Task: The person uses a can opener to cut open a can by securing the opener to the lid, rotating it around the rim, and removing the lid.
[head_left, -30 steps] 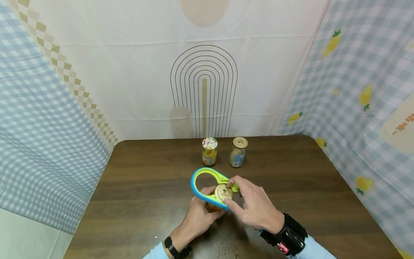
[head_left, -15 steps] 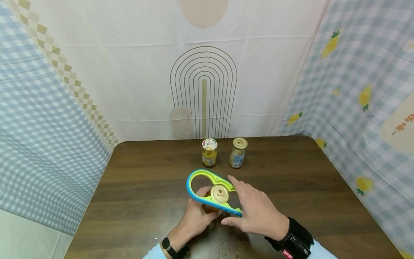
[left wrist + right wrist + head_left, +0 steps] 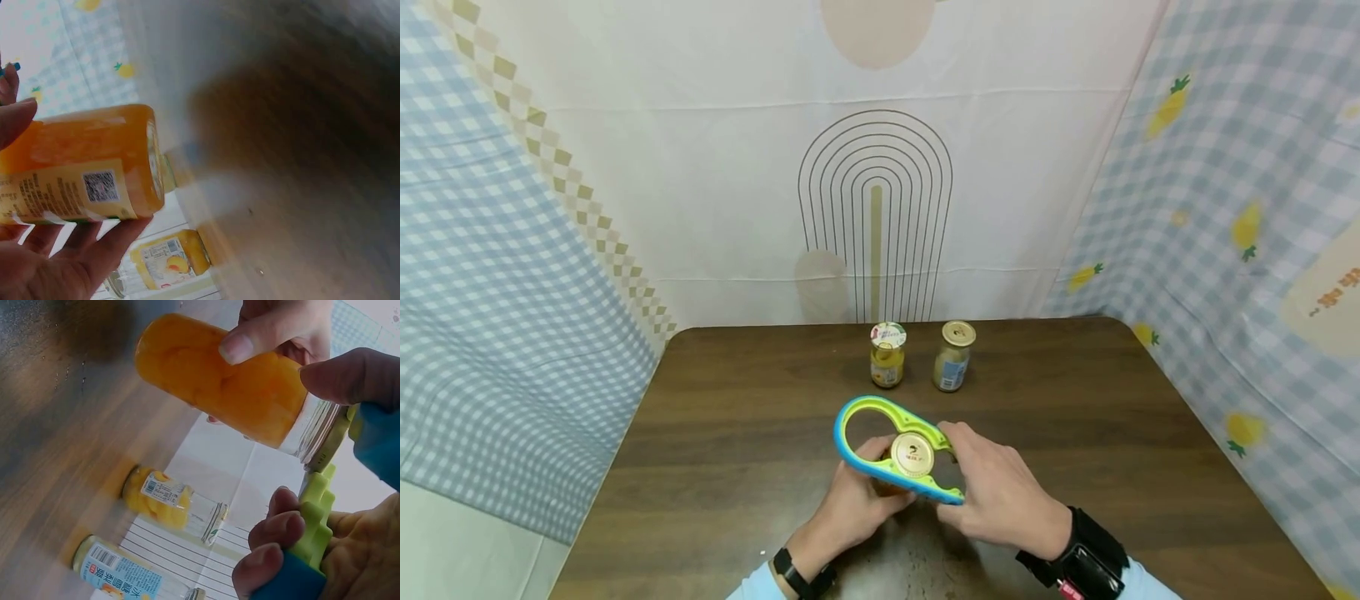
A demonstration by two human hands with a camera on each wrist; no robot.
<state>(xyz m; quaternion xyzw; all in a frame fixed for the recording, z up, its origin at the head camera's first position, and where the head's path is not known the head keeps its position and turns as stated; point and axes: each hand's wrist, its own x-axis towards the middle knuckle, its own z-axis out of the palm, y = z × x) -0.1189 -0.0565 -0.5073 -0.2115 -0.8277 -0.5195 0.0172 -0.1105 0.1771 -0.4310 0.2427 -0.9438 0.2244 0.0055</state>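
Note:
My left hand (image 3: 853, 504) grips a glass jar of orange fruit (image 3: 75, 147) around its body. The base of the jar shows in the left wrist view, held off the table. On its gold lid (image 3: 912, 455) sits a green-and-blue jar opener (image 3: 889, 475), its toothed inner edges on both sides of the lid. My right hand (image 3: 1007, 492) holds the opener's two handles, with the thumb on one handle and the fingers curled round the other (image 3: 312, 528). The opener's looped end points left, away from the right hand.
Two more jars stand at the back of the brown table (image 3: 737, 417): a yellow fruit jar (image 3: 887, 365) with a patterned white lid, and a blue-labelled jar (image 3: 952, 367) with a gold lid. A few wet spots (image 3: 925, 571) lie near the front. Curtains surround the table.
My right hand let go of the lid area, moved right to the handle ends with spread fingers, then closed round both handles. The opener now extends further right. The left hand kept holding the jar.

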